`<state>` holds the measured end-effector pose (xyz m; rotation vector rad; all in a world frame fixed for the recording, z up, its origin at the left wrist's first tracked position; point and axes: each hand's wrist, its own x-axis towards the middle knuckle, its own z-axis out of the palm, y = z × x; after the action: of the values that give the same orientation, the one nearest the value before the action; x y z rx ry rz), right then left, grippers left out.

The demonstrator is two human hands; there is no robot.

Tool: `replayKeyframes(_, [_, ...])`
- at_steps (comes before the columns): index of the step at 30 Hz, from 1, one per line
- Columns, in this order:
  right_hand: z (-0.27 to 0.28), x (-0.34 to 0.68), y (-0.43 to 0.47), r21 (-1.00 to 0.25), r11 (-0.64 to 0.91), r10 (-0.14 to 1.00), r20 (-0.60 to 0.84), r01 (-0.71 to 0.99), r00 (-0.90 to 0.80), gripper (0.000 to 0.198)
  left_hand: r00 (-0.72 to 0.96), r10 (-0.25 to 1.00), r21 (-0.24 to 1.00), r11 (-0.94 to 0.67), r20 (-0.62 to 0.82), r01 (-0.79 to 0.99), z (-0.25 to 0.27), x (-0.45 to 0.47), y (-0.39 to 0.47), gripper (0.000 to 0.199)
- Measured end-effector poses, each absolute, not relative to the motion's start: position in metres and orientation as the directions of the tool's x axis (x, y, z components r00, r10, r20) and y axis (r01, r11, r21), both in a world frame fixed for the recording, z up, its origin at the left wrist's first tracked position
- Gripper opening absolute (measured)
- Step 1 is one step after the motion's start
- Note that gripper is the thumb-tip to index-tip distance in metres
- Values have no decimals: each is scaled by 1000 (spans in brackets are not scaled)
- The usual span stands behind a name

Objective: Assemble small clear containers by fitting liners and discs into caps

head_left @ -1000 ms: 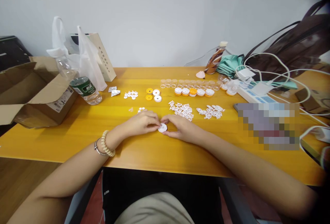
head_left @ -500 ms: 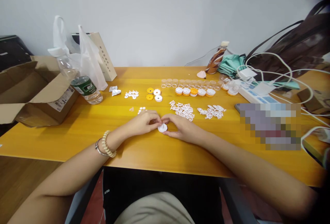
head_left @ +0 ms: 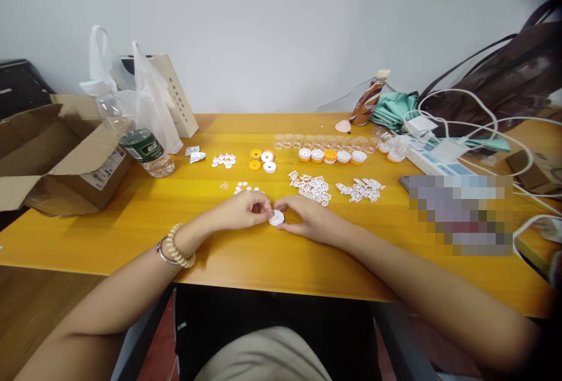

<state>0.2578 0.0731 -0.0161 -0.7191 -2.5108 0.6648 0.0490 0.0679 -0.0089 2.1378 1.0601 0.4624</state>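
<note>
A small white round plastic part (head_left: 276, 219) is between my hands, just above or on the table. My right hand (head_left: 309, 218) curves around its right side, with thumb and fingertips gripping its edge. My left hand (head_left: 246, 210) is closed in a pinch at the part's left edge; whether a smaller piece is also between those fingertips is hidden. Small white discs (head_left: 246, 185) lie just beyond my left hand. Past my right hand are a pile of flat white openwork pieces (head_left: 310, 186) and a second pile of such pieces (head_left: 360, 190).
White stemmed pieces (head_left: 225, 160), orange and white rings (head_left: 267, 156), a row of round white-and-orange units (head_left: 331, 157) and clear cups (head_left: 309, 142) stand farther back. A water bottle (head_left: 147, 147) and cardboard box (head_left: 88, 176) are left; a power strip (head_left: 432, 158) with cables is right.
My left fingertips have shifted slightly left, from over the white part's top to its left edge. More of the small discs behind my left hand now shows. My right hand stays put.
</note>
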Motion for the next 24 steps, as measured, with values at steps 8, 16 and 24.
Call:
replayKeyframes(8, [-15, 258, 72, -550, 748, 583, 277, 372, -764, 21, 571, 821, 705, -414, 16, 576, -10, 51, 66, 6])
replayKeyframes(16, [-15, 258, 72, -560, 745, 576, 266, 362, -773, 20, 568, 810, 593, -533, 149, 604, 1, 50, 61, 10])
replayKeyframes(24, [-16, 257, 73, -571, 738, 580, 264, 360, -771, 24, 590, 797, 428, -582, 129, 692, -1, 60, 54, 14])
